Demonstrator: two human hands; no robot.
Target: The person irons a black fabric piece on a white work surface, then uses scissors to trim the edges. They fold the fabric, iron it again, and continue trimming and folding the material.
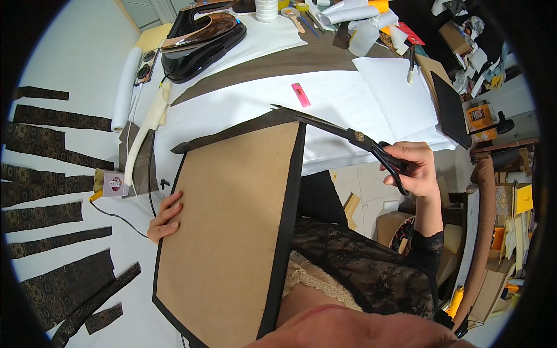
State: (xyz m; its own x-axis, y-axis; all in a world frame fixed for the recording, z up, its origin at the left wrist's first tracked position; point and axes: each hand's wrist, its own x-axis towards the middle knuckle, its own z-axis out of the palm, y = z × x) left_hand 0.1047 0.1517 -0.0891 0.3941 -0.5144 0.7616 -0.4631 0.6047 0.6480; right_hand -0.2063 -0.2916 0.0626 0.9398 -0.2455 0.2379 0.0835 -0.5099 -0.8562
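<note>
A large tan board [226,226] with black fabric folded along its edges is held up, tilted, in front of me. My left hand [167,219] grips it by its left edge, fingers over the front and thumb hidden behind. A loose black fabric flap [238,131] stands out past the board's top edge. My right hand [413,168] has its fingers in the handles of black fabric scissors [360,138]. Their blades point left across the board's top right corner, beside the flap. Whether the blades touch the fabric I cannot tell.
White paper [336,110] covers much of the table, with a small pink object [300,94] on it. A black iron [203,46] stands at the back left near a paper roll [126,90]. A spray bottle [364,36] is behind. Patterned dark fabric strips [58,119] are at left.
</note>
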